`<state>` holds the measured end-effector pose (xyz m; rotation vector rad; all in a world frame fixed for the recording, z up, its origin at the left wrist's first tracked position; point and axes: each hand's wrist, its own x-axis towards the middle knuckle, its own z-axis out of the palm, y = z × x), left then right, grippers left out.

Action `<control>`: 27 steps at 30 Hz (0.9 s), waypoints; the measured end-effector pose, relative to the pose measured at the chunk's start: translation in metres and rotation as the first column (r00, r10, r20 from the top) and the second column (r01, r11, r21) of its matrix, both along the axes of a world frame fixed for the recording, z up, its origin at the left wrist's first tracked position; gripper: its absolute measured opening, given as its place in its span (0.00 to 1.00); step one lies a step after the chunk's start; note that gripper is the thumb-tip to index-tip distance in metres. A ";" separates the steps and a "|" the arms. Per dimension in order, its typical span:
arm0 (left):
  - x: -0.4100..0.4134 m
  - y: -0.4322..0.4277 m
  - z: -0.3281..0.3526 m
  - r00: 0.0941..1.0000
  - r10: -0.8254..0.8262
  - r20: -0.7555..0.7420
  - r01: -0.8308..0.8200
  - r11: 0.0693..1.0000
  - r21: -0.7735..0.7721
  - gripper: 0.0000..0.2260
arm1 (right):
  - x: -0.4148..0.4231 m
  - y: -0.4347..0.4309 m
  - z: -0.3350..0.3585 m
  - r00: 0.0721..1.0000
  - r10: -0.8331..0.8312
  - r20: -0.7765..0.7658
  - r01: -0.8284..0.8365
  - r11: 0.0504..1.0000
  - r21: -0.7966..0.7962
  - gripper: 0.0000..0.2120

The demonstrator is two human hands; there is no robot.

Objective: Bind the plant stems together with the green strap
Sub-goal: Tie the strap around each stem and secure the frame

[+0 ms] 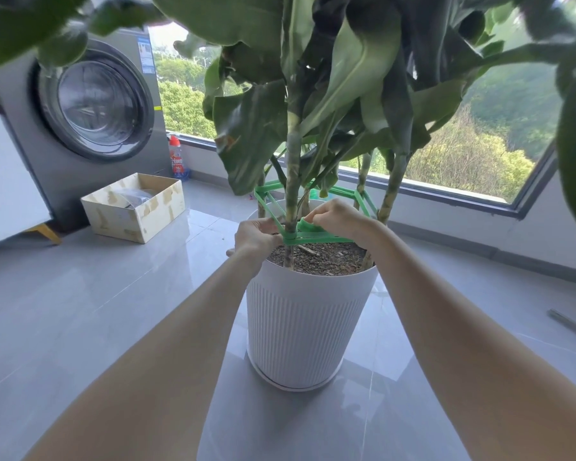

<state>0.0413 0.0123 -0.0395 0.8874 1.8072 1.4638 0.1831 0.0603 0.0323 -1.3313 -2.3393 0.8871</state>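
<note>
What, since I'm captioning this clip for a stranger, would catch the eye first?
A tall leafy plant in a white ribbed pot fills the centre. Just above the soil, the left hand and right hand hold a bright green strap looped round its stems. A grey washing machine stands at back left.

Reaching forward with bare left forearm [187, 327] and right forearm [446, 327], converging; pinching flat green plastic strap [313, 240] in left hand [256, 236], gripping it in curled right hand [336, 217] too.
</note>
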 end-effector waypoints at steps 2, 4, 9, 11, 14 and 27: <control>0.003 0.003 -0.002 0.999 0.051 -0.015 -0.051 0.999 -0.007 0.12 | 0.000 0.000 0.000 1.000 -0.006 -0.003 0.006 1.000 0.001 0.15; 0.005 0.006 -0.002 0.996 0.093 -0.005 -0.093 0.996 0.004 0.13 | 0.000 0.000 0.000 1.000 -0.013 -0.004 0.013 1.000 -0.001 0.15; 0.006 0.013 -0.007 0.987 0.148 0.055 -0.149 0.989 0.006 0.11 | 0.001 0.000 -0.001 1.000 -0.019 -0.017 0.019 1.000 -0.009 0.15; 0.006 0.014 -0.009 0.987 0.149 0.065 -0.150 0.989 0.004 0.09 | 0.002 0.001 -0.001 1.000 -0.017 -0.023 0.017 1.000 -0.008 0.14; 0.006 0.017 -0.012 0.991 0.108 0.078 -0.108 0.994 0.006 0.12 | 0.003 0.002 -0.001 1.000 -0.015 -0.026 0.015 1.000 0.004 0.13; 0.003 0.025 -0.019 0.993 0.042 0.113 -0.046 0.998 0.031 0.24 | 0.011 0.006 0.001 0.999 0.001 -0.037 -0.003 0.999 -0.050 0.07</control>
